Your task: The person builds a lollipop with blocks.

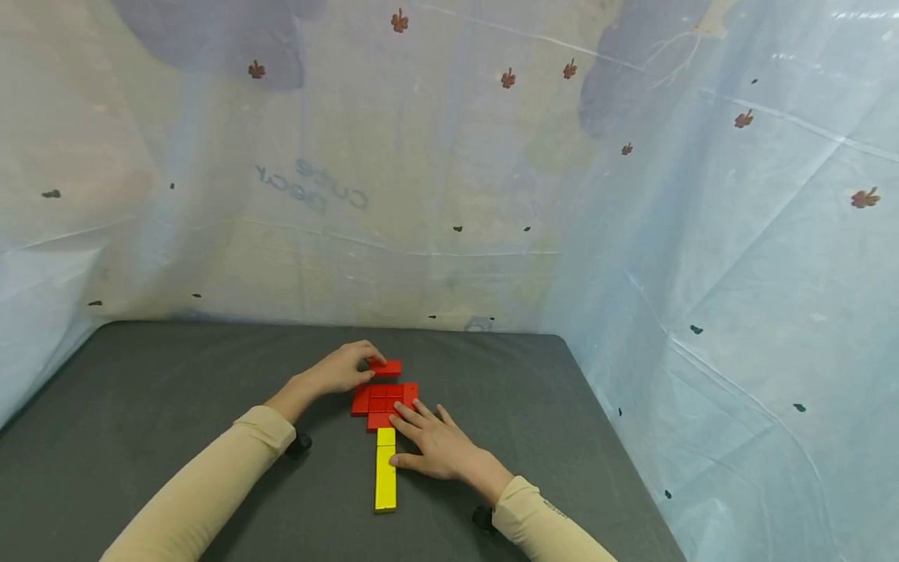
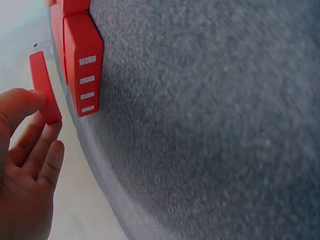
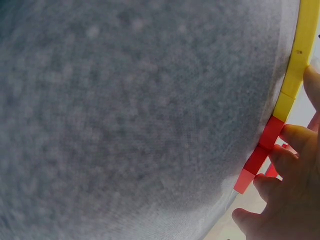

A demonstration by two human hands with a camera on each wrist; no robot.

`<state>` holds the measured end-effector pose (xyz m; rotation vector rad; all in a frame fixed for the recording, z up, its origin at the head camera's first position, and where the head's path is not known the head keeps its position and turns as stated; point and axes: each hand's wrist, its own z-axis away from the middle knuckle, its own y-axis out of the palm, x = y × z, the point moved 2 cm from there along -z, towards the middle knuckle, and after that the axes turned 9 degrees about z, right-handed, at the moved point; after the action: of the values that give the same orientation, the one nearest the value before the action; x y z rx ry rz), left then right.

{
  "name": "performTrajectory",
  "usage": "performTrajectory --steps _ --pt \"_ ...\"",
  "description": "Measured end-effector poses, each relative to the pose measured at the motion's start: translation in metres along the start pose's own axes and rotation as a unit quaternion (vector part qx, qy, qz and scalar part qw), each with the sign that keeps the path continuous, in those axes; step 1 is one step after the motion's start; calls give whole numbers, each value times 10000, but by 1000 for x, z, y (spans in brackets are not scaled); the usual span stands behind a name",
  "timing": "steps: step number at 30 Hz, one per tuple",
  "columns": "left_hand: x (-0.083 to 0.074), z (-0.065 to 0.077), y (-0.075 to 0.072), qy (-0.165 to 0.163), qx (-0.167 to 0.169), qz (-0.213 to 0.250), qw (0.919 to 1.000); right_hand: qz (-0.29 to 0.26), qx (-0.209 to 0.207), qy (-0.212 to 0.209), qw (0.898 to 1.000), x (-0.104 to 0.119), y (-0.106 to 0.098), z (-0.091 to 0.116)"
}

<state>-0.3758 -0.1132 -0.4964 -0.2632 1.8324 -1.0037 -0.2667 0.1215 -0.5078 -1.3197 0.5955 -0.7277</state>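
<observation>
My left hand (image 1: 340, 369) pinches a flat red block (image 1: 390, 368) between thumb and fingers, just beyond a cluster of red blocks (image 1: 386, 392). The left wrist view shows the held block (image 2: 46, 92) tilted and apart from the cluster, where one block (image 2: 86, 65) has slanted edges and white marks on its side. Below the cluster, a short yellow block (image 1: 386, 436) and a long yellow block (image 1: 385, 480) stand in a line. My right hand (image 1: 445, 449) lies with fingers spread, fingertips at the cluster's right side and thumb at the long yellow block.
A dark grey cloth-like surface (image 1: 562, 437) lies under the blocks. Pale translucent sheeting (image 1: 421, 195) with leaf prints hangs behind it and at the right. Black devices sit under both wrists, the left one (image 1: 300, 446) close to the surface.
</observation>
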Motion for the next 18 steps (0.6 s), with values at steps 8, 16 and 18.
performTrajectory --steps 8,16,18 --pt "0 -4 6 -119 215 17 9997 -50 34 55 10000 0 1 -1" --pt "5 -6 10 -137 338 85 9993 -28 36 45 10000 1 1 0" --pt "6 -6 11 -96 364 107 9992 -25 26 42 10000 0 1 0"
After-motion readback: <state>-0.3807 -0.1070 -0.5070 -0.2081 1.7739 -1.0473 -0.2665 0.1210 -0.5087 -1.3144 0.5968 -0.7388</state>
